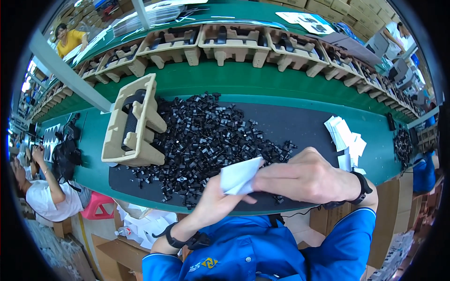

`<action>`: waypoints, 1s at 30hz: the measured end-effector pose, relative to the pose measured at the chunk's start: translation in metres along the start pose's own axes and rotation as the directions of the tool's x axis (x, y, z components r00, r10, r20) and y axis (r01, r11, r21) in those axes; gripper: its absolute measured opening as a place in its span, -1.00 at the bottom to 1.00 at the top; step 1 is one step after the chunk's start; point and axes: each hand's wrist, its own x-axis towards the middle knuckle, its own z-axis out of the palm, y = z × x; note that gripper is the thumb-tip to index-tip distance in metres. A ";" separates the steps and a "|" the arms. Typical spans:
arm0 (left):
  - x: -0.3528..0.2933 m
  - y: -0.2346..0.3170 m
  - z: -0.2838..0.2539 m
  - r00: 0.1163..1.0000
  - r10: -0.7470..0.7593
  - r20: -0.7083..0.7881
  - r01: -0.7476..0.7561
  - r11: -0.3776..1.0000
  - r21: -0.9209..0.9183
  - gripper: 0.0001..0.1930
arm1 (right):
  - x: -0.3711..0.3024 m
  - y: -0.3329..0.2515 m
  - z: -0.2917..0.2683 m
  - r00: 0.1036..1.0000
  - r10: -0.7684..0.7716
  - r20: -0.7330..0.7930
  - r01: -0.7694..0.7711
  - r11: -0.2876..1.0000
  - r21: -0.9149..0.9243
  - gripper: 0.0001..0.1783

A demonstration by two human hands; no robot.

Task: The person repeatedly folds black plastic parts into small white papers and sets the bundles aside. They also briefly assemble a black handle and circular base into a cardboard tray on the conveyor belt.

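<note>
White paper there between left grip and right grip, both clamped on it (black parts heaped beyond).

Parts lie on a mat, between a tray leftward and paper slips rightward.

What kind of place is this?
It looks like a factory, maybe where things get put together or packed. There's a big pile of little black parts, a long row of brown trays, and stacked cardboard boxes behind.
</note>
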 end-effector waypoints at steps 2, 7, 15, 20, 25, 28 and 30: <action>-0.005 0.009 -0.003 0.998 -0.006 0.057 -0.001 0.992 0.123 -0.67 | -0.007 -0.006 0.003 0.999 0.042 -0.018 -0.034 0.950 0.309 -0.75; 0.005 0.012 0.004 0.952 -0.073 0.298 -0.117 0.810 0.574 -0.59 | -0.007 -0.018 0.008 0.823 0.142 0.550 -0.377 0.861 0.341 -0.78; 0.003 0.006 -0.028 0.994 -0.097 0.056 0.044 0.800 0.599 -0.55 | -0.043 0.053 0.015 0.977 0.206 -0.049 -0.176 0.919 0.353 -0.63; 0.021 0.012 -0.031 0.985 0.136 0.109 -0.174 0.787 0.591 -0.60 | -0.088 0.097 0.053 0.823 0.568 0.005 -0.568 0.823 0.007 -0.71; 0.017 0.016 -0.035 0.998 0.069 -0.009 -0.055 0.860 0.508 -0.60 | -0.073 0.097 0.060 0.665 0.741 0.093 -0.746 0.653 0.127 -0.80; 0.014 0.018 -0.040 0.997 0.075 -0.033 -0.048 0.865 0.500 -0.60 | -0.060 0.111 0.053 0.668 0.720 0.188 -0.742 0.663 0.099 -0.82; 0.013 0.018 -0.043 0.996 0.085 -0.040 -0.055 0.868 0.494 -0.59 | -0.059 0.120 0.052 0.668 0.708 0.229 -0.738 0.671 0.076 -0.83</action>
